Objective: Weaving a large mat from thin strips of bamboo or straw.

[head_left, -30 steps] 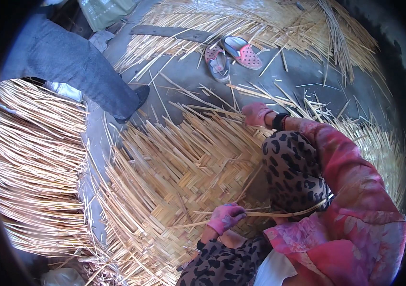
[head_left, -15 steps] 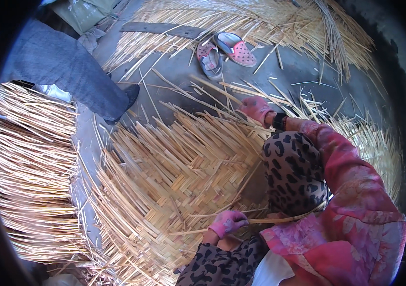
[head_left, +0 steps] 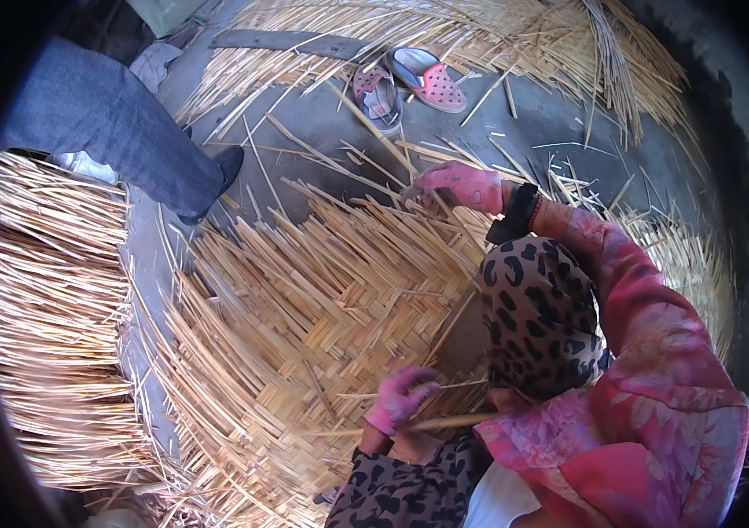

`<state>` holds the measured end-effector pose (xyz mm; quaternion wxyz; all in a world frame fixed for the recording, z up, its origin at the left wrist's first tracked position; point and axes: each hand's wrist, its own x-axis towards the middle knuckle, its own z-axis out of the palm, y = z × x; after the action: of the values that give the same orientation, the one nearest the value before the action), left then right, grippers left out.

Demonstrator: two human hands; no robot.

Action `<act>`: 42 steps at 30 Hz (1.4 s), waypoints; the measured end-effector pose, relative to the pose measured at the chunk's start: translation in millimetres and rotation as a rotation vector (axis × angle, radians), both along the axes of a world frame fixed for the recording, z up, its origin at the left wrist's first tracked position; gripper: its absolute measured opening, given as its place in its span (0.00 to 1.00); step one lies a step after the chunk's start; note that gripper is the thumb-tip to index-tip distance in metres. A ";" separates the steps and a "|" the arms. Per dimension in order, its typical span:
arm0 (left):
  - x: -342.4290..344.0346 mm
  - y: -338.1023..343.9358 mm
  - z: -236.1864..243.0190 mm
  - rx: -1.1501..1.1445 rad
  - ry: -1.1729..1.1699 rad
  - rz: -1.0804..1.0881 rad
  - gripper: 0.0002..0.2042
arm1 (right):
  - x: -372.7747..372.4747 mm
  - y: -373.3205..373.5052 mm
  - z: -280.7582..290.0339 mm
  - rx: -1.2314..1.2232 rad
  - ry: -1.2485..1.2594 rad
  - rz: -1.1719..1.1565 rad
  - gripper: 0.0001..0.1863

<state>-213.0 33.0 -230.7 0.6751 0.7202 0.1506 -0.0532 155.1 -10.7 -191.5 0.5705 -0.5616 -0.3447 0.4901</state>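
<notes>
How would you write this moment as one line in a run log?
right hand: holds strip | left hand: over mat, grip unclear | shoes: beyond mat

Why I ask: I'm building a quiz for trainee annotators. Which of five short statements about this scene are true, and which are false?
1. The left hand and the right hand both wear pink gloves. True.
2. The pair of shoes lies nearer the left hand. False: it lies beyond the right hand, near the top of the view.
3. A pale strip slants from the right hand toward the shoes. True.
4. The other person's leg shows on the right side of the view. False: it shows at the upper left.
5. The woven mat is trimmed flush all around. False: long loose ends stick out along its far edge.
</notes>
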 end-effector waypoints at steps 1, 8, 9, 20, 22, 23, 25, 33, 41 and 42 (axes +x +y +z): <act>2.9 6.7 1.1 -0.003 0.001 0.001 0.09 | -0.4 4.1 17.6 -0.097 -0.070 0.121 0.12; 33.0 27.7 7.1 -0.066 -0.013 0.330 0.13 | -47.0 10.3 30.0 -0.420 -0.322 0.332 0.11; 40.8 28.2 13.2 -0.298 -0.026 0.481 0.13 | -64.5 6.6 14.4 -0.375 -0.357 0.489 0.11; 49.3 24.6 -12.8 -0.504 -0.111 0.922 0.09 | -63.3 -75.0 -107.2 -0.629 -0.194 0.310 0.11; 41.9 15.8 -15.7 -0.433 0.048 0.724 0.09 | -41.2 -85.0 -93.6 -0.469 -0.335 0.079 0.10; 41.3 9.7 -10.4 -0.473 0.073 0.753 0.09 | -17.6 -88.8 -75.2 -0.302 -0.475 -0.103 0.09; 31.5 7.5 -22.6 -0.464 0.191 0.651 0.10 | 20.5 -86.8 -56.5 -0.592 -0.905 -0.441 0.12; 34.1 -17.2 -24.8 -0.437 0.298 0.475 0.10 | 95.9 -114.4 -76.0 -0.782 -0.909 -0.488 0.13; 43.1 -26.8 -30.0 -0.410 0.266 0.464 0.09 | 140.9 -169.4 -83.0 -0.643 -0.595 -0.509 0.12; 22.3 -12.6 -38.9 -0.355 0.298 0.545 0.09 | 92.7 -109.0 -60.1 -0.906 -1.041 -0.222 0.11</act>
<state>-190.6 20.4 -269.6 0.7496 0.5096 0.4225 -0.0007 247.8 -119.7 -251.6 0.0875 -0.9379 -0.2755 0.1917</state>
